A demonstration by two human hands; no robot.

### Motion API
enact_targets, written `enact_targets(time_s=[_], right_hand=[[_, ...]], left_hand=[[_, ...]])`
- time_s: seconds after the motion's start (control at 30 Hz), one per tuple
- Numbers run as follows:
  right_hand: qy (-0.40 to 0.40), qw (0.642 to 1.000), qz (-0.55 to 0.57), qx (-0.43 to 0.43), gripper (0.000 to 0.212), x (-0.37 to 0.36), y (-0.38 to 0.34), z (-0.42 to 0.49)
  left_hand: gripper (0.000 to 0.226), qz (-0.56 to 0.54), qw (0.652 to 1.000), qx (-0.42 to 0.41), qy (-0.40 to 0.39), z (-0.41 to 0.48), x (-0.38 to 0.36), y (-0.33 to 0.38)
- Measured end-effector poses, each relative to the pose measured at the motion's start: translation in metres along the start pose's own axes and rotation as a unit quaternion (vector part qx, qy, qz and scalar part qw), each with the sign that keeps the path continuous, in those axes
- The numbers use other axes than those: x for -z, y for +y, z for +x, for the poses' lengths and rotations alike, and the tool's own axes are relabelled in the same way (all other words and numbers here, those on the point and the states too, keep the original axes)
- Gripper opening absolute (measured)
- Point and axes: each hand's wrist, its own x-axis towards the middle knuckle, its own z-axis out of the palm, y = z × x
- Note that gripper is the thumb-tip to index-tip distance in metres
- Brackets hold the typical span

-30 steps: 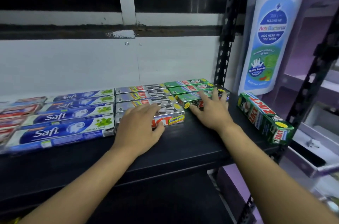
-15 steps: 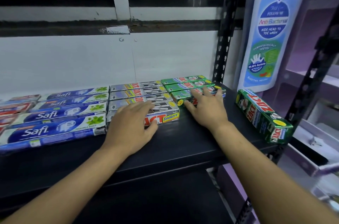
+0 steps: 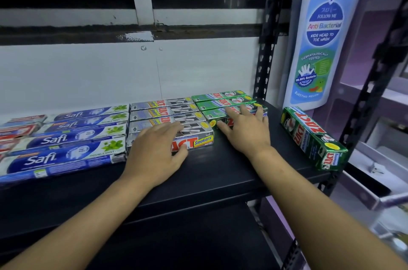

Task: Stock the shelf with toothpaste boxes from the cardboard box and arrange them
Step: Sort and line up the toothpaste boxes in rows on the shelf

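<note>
Flatly, the left hand presses a glossy silver carton, the right hand a green carton (both grips spread).

Shelf: left hand flat on front silver box, thumb against its face. Right hand, fingers spread, rests on green box. Loose box angled at 3 o'clock; Safi boxes at 9; bottle at 1.

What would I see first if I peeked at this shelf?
The left hand lies flat on a silver Zact Smokers box mid-shelf, the right hand on a green Zact box beside it. A lone green box sits askew at the right edge of the shelf, beside a tall white bottle. Blue Safi boxes fill the left.
</note>
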Motion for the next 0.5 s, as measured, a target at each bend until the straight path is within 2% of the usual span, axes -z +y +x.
enact_targets(time_s=[0.5], right_hand=[[-0.006,1.000,-0.006,-0.001,0.065,0.0053,0.0014,-0.0050]], left_hand=[[0.044,-0.013,1.000,0.006,0.011,0.0009,-0.0011,-0.0020]])
